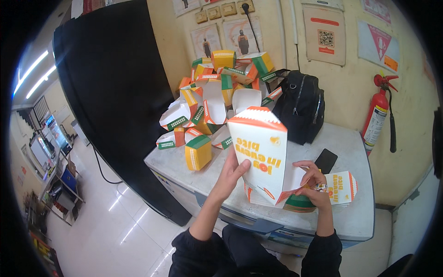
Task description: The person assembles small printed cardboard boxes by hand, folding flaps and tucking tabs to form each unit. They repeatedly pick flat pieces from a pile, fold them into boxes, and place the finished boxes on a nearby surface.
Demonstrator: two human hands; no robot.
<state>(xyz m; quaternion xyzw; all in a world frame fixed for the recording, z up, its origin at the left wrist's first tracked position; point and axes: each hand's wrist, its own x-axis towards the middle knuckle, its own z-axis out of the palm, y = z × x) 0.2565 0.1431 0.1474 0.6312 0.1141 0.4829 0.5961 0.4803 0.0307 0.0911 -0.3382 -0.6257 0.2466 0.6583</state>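
A white food carton (263, 147) with an orange scalloped top edge and yellow print stands partly folded in front of me. My left hand (229, 174) grips its left side, thumb on the printed face. At the lower right corner, my right hand (314, 182) pinches a flap with bent fingers. Below the carton shows a green and yellow carton panel (300, 203), partly hidden. A stack of flat cartons (342, 188) lies just right of my right hand. Left of my left hand sits a folded yellow carton (198, 154) with a green end.
A heap of folded cartons (213, 99) rises at the back left of the white chest top (348, 138). Beside it stands a black backpack (300, 104). A black phone (326, 159) lies near the stack. A fire extinguisher (376, 117) hangs right; a tall black cabinet (115, 87) stands left.
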